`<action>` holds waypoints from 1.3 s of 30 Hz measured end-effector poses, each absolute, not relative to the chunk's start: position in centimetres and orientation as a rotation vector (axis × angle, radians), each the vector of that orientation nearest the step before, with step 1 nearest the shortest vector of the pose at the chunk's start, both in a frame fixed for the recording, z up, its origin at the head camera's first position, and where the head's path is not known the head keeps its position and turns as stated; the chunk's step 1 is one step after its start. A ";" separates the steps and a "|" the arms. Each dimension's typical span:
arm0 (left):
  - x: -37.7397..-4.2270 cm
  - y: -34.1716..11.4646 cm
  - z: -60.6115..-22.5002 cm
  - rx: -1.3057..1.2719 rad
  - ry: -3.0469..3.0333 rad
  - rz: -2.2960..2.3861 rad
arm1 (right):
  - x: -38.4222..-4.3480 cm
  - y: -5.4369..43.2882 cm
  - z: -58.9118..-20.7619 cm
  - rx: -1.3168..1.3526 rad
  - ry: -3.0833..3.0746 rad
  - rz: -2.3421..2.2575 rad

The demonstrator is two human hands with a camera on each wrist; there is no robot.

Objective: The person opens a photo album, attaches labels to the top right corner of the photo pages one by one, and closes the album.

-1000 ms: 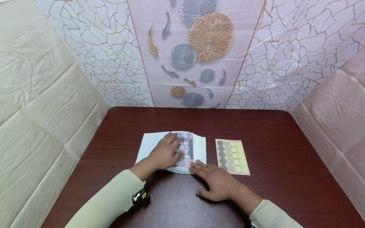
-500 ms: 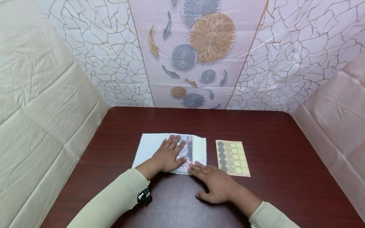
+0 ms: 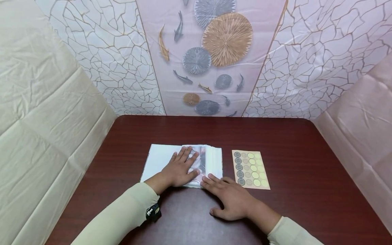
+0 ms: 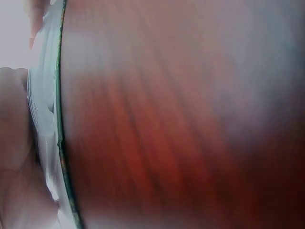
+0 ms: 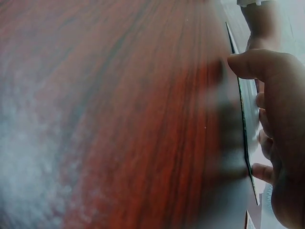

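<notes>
Open white-paged book [image 3: 160, 158] lies on glossy dark-red table [image 3: 291, 146], left of cream sheet of printed circles [image 3: 251, 170] | left hand [image 3: 178, 170]: fingers spread across its grey-and-pink photo [image 3: 201, 163] | right hand [image 3: 229, 197]: fingers extended, tips at near edge

In the frame's lower centre, one open white-paged book [image 3: 160, 158], one bare left hand [image 3: 178, 170] and one right hand [image 3: 231, 198]; rightward, one cream rectangular sheet [image 3: 249, 164] with seemingly five dark-grey round stickers [image 3: 239, 167].
</notes>
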State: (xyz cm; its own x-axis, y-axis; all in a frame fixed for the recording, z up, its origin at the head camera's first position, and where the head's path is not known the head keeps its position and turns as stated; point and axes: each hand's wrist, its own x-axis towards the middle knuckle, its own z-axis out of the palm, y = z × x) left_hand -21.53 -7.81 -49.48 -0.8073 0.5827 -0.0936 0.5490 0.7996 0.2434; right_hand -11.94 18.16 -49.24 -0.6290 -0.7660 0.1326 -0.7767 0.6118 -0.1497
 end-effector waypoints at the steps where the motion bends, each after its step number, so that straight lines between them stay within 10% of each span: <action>1: -21.6 -7.8 -49.6 0.887 2.816 0.309 | -11.9 18.2 -49.2 1.327 -2.771 0.298; 39: -20.7 -6.6 -46.4 1.101 3.010 0.311 | -11.0 18.5 -47.9 1.306 -2.639 0.309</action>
State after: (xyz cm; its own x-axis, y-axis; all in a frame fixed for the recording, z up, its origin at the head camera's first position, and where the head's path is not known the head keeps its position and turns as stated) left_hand -20.68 -6.62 -46.43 -0.7635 0.6306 0.1392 0.6457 0.7479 0.1537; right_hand -11.05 18.50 -47.85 -0.5974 -0.7614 0.2519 -0.7990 0.5920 -0.1053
